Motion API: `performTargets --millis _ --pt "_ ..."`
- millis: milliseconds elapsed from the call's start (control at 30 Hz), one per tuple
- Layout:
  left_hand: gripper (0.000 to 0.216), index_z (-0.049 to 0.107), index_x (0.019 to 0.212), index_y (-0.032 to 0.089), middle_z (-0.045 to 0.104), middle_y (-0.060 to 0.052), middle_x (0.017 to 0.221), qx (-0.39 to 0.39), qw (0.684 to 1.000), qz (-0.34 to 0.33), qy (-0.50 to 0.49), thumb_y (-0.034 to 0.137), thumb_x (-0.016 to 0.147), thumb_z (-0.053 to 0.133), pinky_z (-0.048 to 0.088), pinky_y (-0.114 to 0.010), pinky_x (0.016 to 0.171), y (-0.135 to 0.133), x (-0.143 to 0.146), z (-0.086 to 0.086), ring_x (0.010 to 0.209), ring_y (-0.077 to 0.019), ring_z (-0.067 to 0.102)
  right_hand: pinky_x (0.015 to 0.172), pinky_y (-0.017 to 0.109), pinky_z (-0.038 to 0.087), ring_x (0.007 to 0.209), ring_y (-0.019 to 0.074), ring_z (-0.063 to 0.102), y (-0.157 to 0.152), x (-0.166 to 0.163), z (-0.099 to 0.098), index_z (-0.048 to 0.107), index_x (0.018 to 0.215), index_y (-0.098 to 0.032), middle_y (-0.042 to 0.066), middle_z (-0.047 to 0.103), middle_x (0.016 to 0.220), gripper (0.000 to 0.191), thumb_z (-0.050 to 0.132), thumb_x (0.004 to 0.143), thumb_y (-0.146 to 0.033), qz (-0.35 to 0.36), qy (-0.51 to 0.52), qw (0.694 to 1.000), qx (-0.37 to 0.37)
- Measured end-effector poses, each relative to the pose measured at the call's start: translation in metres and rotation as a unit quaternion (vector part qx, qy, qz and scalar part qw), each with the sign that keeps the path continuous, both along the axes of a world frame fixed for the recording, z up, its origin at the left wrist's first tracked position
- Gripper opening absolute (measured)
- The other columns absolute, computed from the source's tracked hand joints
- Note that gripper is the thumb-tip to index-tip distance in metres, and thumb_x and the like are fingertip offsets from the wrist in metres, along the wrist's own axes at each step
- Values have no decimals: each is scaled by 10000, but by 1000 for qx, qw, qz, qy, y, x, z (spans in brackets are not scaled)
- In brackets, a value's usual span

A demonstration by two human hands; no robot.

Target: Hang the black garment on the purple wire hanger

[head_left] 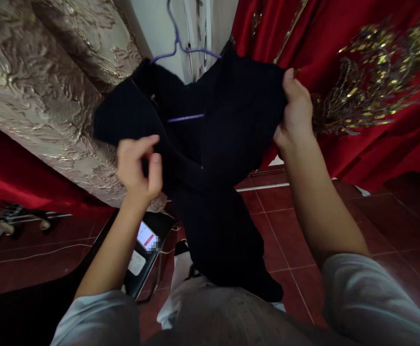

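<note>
A black or very dark navy dress (pixel 227 139) with short sleeves and a deep open neckline hangs in front of me on a purple hanger (pixel 185 48). Its narrow lower part reaches down towards my lap. My right hand (pixel 296 113) grips the sleeve edge at the right, thumb on top. At the left, my left hand (pixel 137 166) is by the other sleeve and the front edge, its thumb and index finger apart with nothing visible between them. Whether its fingertips touch the cloth I cannot tell.
Textured beige-gold fabric (pixel 51 96) hangs at left, red cloth (pixel 379 158) and gold sequin trim (pixel 372 86) at right. Below left, a phone (pixel 147 236) and a white case (pixel 136 263) lie on a black seat. A white cable (pixel 51 251) crosses the red tiled floor (pixel 278 230).
</note>
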State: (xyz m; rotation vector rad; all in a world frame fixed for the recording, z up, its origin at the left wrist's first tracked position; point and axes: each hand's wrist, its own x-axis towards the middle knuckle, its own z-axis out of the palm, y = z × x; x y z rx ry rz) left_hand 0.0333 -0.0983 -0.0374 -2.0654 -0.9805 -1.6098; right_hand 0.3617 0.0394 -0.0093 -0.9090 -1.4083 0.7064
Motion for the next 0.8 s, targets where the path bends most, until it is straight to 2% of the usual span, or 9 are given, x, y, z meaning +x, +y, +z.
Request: performTargets --millis 133,200,300,433,500,533,600,700,800 --pt "532 451 1556 289 709 -88 1027 -226 962 -3 150 346 1030 515 546 -394 832 1 17 -30 887 -270 688 988 457 491 1216 266 582 -35 13 -28 631 1147 -312 98 718 1051 611 365 938 -821 -28 9 999 21" --pt "583 425 1578 236 705 -135 1114 -286 945 18 156 334 1014 534 552 -407 809 2 26 -45 926 -301 690 948 477 521 1210 299 601 -49 18 -43 632 1139 -293 110 701 1095 571 390 955 -777 -61 21 998 20" --pt "466 524 1479 201 684 -154 1251 -304 950 0 74 293 1022 527 549 -433 872 -5 37 -63 951 -290 690 976 511 527 1207 322 619 -65 20 -56 628 1141 -267 116 673 1155 457 455 981 -659 -133 28 989 53" --pt "228 721 1156 292 743 -50 1053 -274 958 -64 -51 222 1016 556 539 -403 862 -25 54 -79 915 -248 683 1124 495 442 1306 289 562 -105 -8 -64 613 1168 -280 87 601 1287 306 660 914 -443 -298 52 939 164" --pt "226 754 1054 314 743 -34 961 -263 954 -71 -121 192 999 571 536 -406 831 -34 67 -83 888 -245 678 1051 471 492 1174 261 614 -135 -39 -78 615 1070 -286 58 614 1184 204 674 913 -402 -335 79 932 114" --pt "235 761 1027 317 740 -31 940 -262 950 -72 -155 183 995 570 534 -409 816 -38 75 -84 871 -244 673 957 454 534 1030 246 648 -150 -57 -89 604 964 -285 41 631 1035 160 661 927 -430 -298 94 949 46" --pt "248 766 990 309 731 -30 914 -269 936 -76 -213 173 988 559 529 -404 787 -45 89 -86 845 -241 664 784 442 567 828 241 659 -174 -90 -113 607 825 -294 16 645 829 264 613 953 -524 -147 65 983 -87" --pt "240 762 965 288 711 -39 902 -298 908 -88 -282 177 982 550 529 -388 753 -54 104 -88 832 -239 663 605 440 554 703 246 655 -189 -122 -141 629 749 -336 -2 681 753 414 481 976 -649 -7 69 983 -171" --pt "192 757 1032 290 721 -54 981 -332 882 -124 -311 221 987 584 555 -406 807 -61 107 -91 907 -253 684 644 447 537 718 241 622 -187 -127 -145 624 736 -346 -14 657 754 393 536 941 -669 41 106 975 -193"
